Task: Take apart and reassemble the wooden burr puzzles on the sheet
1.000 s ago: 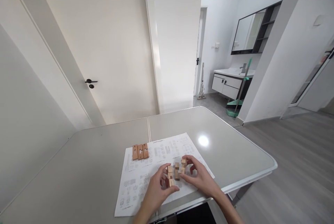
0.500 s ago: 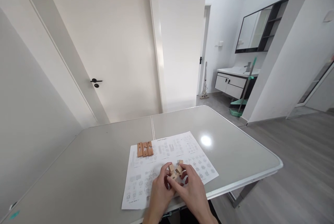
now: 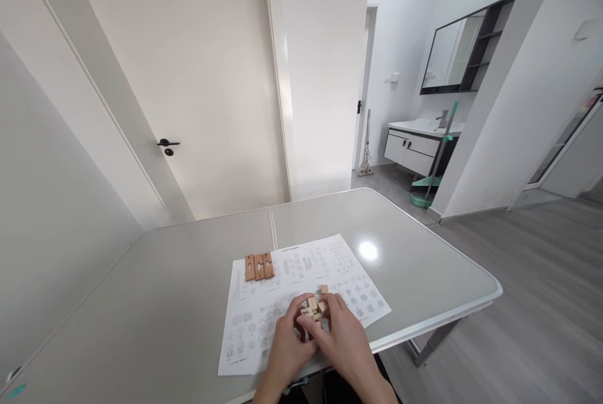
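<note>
Between both hands, above the near part of a printed sheet, is a cluster of small pale wooden blocks (image 3: 311,303); one face carries a dark mark. My left hand (image 3: 289,338) curls round the cluster's left side, thumb and fingers closed on it. From the right my right hand (image 3: 342,338) grips the same blocks, its fingertips against the right side. How the pieces join is partly hidden by the fingers. One square block end (image 3: 325,289) shows just beyond the right fingertips; I cannot tell whether it touches the cluster.
Under the hands lies the printed instruction sheet (image 3: 249,316). Three brown notched wooden pieces (image 3: 259,266) rest side by side on its far left corner. The grey table (image 3: 141,303) ends in a rounded right corner. Beyond stand a door (image 3: 211,77) and a washbasin cabinet (image 3: 409,146).
The fingers have shifted slightly round the wooden blocks, and the marked block has turned or moved a little left. The whole view has shifted slightly; the three brown pieces stay put.
</note>
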Available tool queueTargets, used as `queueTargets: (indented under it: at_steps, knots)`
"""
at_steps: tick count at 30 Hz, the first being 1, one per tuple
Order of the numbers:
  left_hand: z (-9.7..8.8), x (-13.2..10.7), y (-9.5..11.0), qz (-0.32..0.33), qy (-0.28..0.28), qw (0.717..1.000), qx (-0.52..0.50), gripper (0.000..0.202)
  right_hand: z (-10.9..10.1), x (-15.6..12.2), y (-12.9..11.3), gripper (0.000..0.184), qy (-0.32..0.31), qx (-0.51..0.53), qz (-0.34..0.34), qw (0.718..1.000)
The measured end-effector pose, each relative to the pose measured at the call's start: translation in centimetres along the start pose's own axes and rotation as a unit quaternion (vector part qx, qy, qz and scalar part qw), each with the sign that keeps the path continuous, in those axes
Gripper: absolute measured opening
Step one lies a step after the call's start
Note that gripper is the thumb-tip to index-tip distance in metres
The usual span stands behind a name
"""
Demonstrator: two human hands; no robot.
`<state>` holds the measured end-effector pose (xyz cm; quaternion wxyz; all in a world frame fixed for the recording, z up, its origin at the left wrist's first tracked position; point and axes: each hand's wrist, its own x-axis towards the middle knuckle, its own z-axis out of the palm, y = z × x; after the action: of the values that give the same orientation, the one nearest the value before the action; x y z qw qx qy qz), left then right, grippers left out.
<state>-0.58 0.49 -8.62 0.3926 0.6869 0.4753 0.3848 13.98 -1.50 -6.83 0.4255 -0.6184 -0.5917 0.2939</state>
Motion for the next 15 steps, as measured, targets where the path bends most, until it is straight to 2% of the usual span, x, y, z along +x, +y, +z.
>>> queueTargets:
  at_steps: [4,8,15]
  knots:
    - [-0.3,0.0,0.2,-0.043,-0.042,0.996,-0.070,0.060,-0.8,0.2,1.3,0.035,-0.085,0.120,-0.024,0.989]
    - [-0.5,0.1,0.6,-0.062,-0.072,0.991,-0.097,0.071,-1.5,0.3,2.4,0.043,-0.119,0.187,-0.024,0.975]
    - [-0.6,0.3,0.9,-0.080,-0.081,0.990,-0.082,0.066,0.0,0.5,3.3,0.047,-0.076,0.190,0.014,0.979]
